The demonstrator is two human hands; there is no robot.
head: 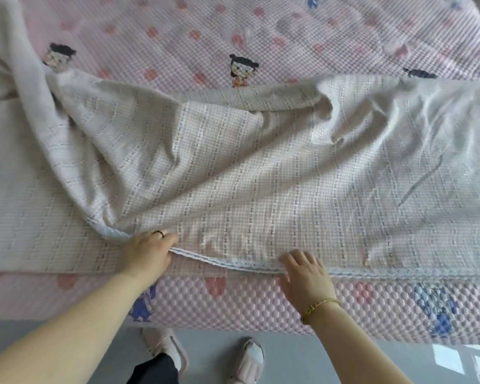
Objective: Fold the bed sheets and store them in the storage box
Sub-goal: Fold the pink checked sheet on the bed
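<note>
- The left hand is closed on the lace-trimmed edge of the checked bed sheet, fingers curled over the hem where the cloth bunches into a ridge; a dark ring sits on one finger.
- The right hand lies open and flat, fingers spread, with the fingertips pressing on the same lace edge, just beside the left hand; a gold bracelet circles that wrist. It grips nothing that I can see.
- The hem runs left to right along the near side of the bed, so the sheet's long axis lies across the body, and the bulk of the cloth spreads away from both hands.
- A raised fold climbs from the left hand's grip toward the far left corner; the right half lies flatter, with wrinkles.
- Under it is the pink quilted bedspread with cartoon figures, over the mattress side.
- The left hand, judging by its grip, is placed to carry the hem; the next fold probably goes away from the body.
- No storage box is in view.
- Slippers stand on the grey floor.
</note>
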